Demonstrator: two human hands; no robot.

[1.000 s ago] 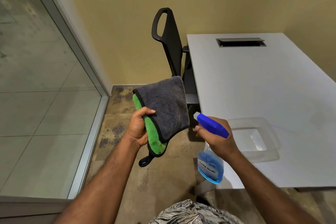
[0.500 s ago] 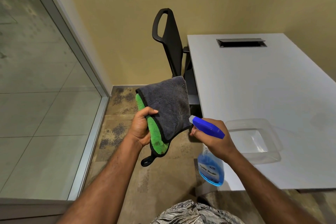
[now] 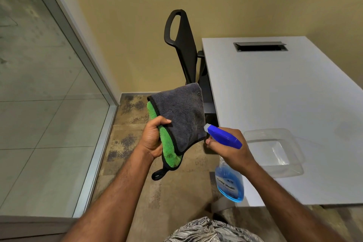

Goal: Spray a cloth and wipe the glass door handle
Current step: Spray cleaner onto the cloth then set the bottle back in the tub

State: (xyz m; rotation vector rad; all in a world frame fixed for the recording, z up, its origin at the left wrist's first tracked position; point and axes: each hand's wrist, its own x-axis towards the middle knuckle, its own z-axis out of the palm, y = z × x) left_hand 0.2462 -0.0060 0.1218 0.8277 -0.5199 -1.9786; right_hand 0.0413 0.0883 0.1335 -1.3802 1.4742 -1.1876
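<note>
Yellow walls close in a small room with a speckled brown carpet, a glass panel [image 3: 39,94] in a silver frame, a black chair [image 3: 182,45] and a white table [image 3: 284,104]. No door handle shows in this view, so I cannot tell where it is.

The left hand [image 3: 152,139] grips the cloth [image 3: 180,116]. Its thumb is curled over the near edge and the other fingers are hidden behind the fabric. The cloth is folded, dark grey on the front and bright green on the back, with a black trim. It looks soft and fluffy, and it stands up above the fingers. A small black loop hangs down below the hand.

The right hand [image 3: 229,151] is wrapped round the neck of the spray bottle [image 3: 229,184]. One finger curls in front, where the trigger would be, but the trigger itself is hidden. The bottle is see-through plastic with blue liquid inside and hangs down below the fingers. Its hard, shiny blue spray head [image 3: 224,135] slants up and to the left.

The thing that matters most is this: the pale nozzle tip is just beside the lower right edge of the cloth and points at the grey face. The cloth lies straight ahead of the nozzle, left of the right-hand fingers. A squeeze would likely wet that grey side.

Right of the bottle hand, a clear plastic tray [image 3: 275,151] sits on the table.
</note>
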